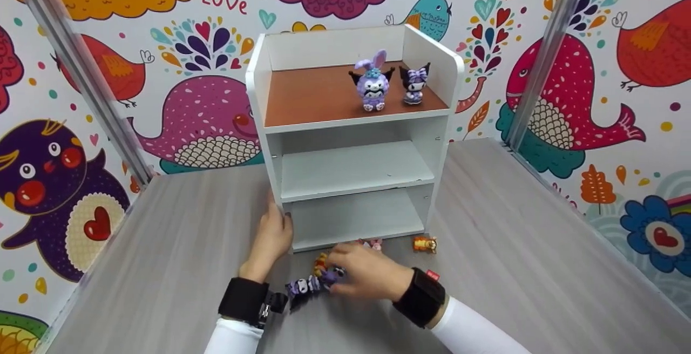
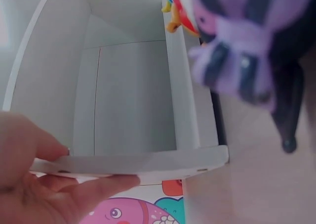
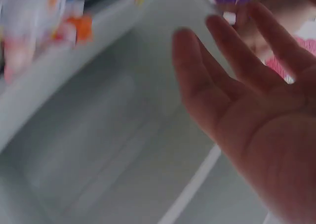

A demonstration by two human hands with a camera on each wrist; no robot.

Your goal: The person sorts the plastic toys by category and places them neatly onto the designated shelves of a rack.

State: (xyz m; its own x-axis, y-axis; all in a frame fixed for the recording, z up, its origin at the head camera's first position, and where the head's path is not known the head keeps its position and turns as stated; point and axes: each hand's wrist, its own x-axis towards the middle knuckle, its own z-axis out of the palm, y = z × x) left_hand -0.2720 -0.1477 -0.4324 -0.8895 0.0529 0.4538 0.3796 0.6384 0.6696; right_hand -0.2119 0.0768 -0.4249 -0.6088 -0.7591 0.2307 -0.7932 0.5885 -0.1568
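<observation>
My left hand (image 1: 271, 238) grips the left side panel of a white shelf unit (image 1: 345, 191), low down. In the left wrist view the thumb lies inside the panel edge and the fingers outside. My right hand (image 1: 372, 270) hovers over several small figurines in front of the unit. Its fingers (image 3: 197, 80) are extended and loosely bent, with nothing seen held in the right wrist view. Beneath it are a purple figurine (image 1: 333, 274) and a yellow-and-red figurine (image 1: 320, 262), both partly hidden. A black-and-purple figurine (image 1: 303, 286) lies to their left.
On the brown top shelf (image 1: 307, 95) stand a purple bunny-eared figurine (image 1: 373, 87) and a black-eared figurine (image 1: 414, 85). A tiger figurine (image 1: 425, 244) lies by the unit's right front corner. A pink figurine (image 1: 374, 244) is partly behind my right hand. Patterned walls border the grey table (image 1: 502, 267).
</observation>
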